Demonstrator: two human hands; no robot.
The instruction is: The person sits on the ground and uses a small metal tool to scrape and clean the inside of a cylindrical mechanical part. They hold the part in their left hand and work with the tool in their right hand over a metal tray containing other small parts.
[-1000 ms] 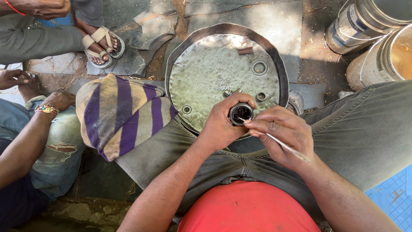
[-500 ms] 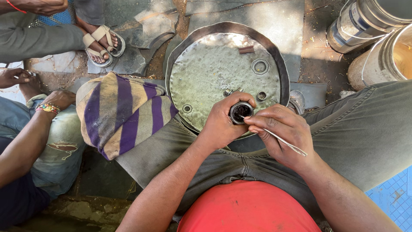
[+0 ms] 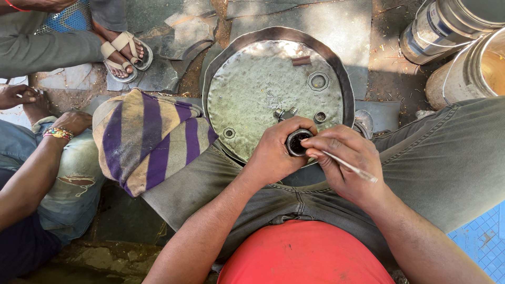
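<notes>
My left hand (image 3: 276,150) is wrapped around a small dark round metal part (image 3: 295,142) with a hollow centre, held over the near rim of a round dented metal tray (image 3: 263,84). My right hand (image 3: 344,163) pinches a thin metal rod (image 3: 351,168), whose tip sits at the part's opening. Both hands touch each other above my lap. In the tray lie a hexagonal nut (image 3: 319,81), a ring (image 3: 320,117), another nut (image 3: 229,132) and a small fitting (image 3: 284,112).
A purple-and-tan striped cloth (image 3: 147,139) covers my left knee. Another person's arm with a bracelet (image 3: 59,133) is at the left. A sandalled foot (image 3: 123,52) rests at the back left. Metal cans (image 3: 452,26) and a bucket (image 3: 473,71) stand at the back right.
The rod's tip has shifted slightly at the part's opening; my hands stay in the same place over the tray's rim.
</notes>
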